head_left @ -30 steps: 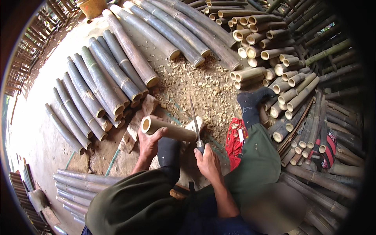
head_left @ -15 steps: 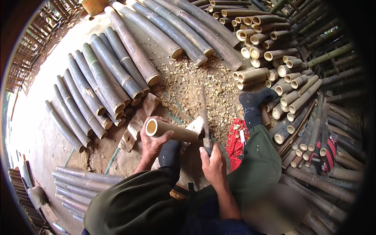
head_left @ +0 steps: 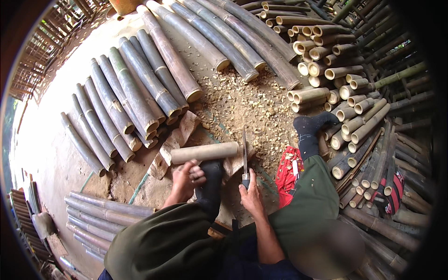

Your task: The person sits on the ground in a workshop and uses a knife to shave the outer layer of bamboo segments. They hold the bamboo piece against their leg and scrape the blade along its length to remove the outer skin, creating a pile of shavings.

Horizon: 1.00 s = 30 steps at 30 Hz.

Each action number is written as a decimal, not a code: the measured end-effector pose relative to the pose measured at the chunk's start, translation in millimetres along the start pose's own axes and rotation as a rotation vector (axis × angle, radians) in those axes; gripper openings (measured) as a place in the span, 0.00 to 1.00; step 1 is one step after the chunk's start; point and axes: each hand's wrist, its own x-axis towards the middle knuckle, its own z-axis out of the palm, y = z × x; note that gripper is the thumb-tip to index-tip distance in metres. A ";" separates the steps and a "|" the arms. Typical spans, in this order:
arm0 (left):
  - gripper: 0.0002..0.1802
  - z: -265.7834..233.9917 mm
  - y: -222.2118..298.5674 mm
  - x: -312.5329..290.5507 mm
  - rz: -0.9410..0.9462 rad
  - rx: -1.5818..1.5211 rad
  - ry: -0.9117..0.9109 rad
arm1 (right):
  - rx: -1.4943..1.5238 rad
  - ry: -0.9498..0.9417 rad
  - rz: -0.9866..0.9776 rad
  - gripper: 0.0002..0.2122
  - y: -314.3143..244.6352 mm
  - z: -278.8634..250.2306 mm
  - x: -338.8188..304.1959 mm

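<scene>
A short bamboo section (head_left: 205, 152) lies crosswise over my dark-socked foot (head_left: 210, 183) and pale wooden blocks (head_left: 233, 164). My left hand (head_left: 187, 180) is just below its left part, with loosely bent fingers apart, slightly blurred and not wrapped round it. In my right hand (head_left: 252, 195) is the dark handle of a long-bladed knife (head_left: 245, 151), its narrow blade pointing away from me. The blade stands just right of the bamboo section's right end; whether they touch cannot be made out.
Bamboo chips (head_left: 256, 107) cover the ground ahead. Long bamboo poles (head_left: 144, 88) lie in rows at left and far. Cut bamboo sections (head_left: 336, 74) are stacked at right. Red cloth (head_left: 288, 175) lies by my other foot (head_left: 310, 128). More poles (head_left: 107, 212) lie near left.
The bamboo section has turned from its open end facing me to lying crosswise. My left hand has let go of it and dropped below it. The knife has lowered slightly.
</scene>
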 end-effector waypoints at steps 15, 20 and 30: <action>0.28 91.6 79.5 102.4 1.143 1.900 0.008 | -0.041 -0.027 0.071 0.21 18.6 16.2 25.3; 0.33 124.1 116.3 41.6 0.972 1.308 -0.122 | -0.163 0.175 -0.160 0.21 27.9 12.7 12.2; 0.30 101.5 68.4 22.1 0.575 0.077 -0.446 | 0.152 0.124 -0.053 0.19 -9.5 -15.2 5.7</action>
